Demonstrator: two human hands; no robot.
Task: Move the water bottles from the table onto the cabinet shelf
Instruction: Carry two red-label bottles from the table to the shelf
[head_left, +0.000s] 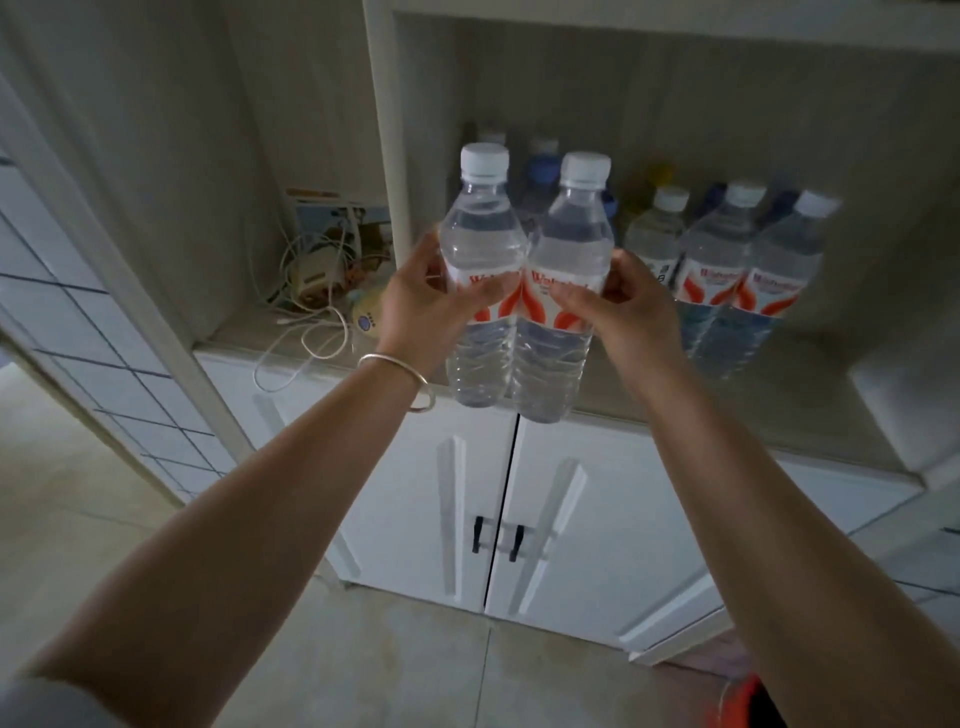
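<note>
Two clear water bottles with white caps are held upright side by side, touching, in the air in front of the open cabinet shelf (727, 415), their bases just above its front edge. The left bottle (480, 244) is gripped at the label by the left hand (421, 301), fingers curled round its front; a metal bangle (410, 379) is worn on that wrist. The right bottle (571, 249) is gripped at the label by the right hand (623, 306), thumb and fingers wrapped round it. Both labels are white with orange-red flame shapes. On the shelf, toward its right half, three same-brand bottles (727, 270) are stood in a front row, close together, well right of the held pair. Behind them and behind the held pair, further bottles with blue caps (543, 166) and one yellowish cap (657, 174) are lined along the back wall; the count cannot be told, blurred. The shelf's front-left part, directly behind the held bottles, is partly hidden by them. A vertical cabinet divider (384, 130) stands just left of the left bottle. In the left compartment a tangle of white cables (306, 291), a small beige device and a card or booklet are lying. Below the shelf two white cabinet doors (467, 519) with black handles are closed. Tiled floor (363, 665) is seen beneath the arms.
</note>
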